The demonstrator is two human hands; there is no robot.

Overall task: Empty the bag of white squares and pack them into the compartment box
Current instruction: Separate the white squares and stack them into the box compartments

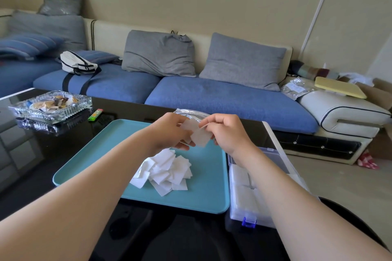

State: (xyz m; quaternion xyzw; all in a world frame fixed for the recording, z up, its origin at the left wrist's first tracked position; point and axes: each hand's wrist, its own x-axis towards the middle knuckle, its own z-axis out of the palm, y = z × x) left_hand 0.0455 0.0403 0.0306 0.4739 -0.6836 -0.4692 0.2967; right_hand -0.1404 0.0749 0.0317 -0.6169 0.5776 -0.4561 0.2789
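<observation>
Pinching white squares (pixel 199 136) together, left hand (pixel 169 131) and right hand (pixel 228 133) hide most of what seems a clear bag (pixel 188 113).

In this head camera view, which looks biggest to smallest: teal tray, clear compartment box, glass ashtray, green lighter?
1. teal rectangular plastic tray
2. clear plastic compartment box
3. ribbed glass ashtray
4. green plastic lighter
Box over ashtray is unsure: the box lies nearer the camera and partly behind the right forearm.
</observation>
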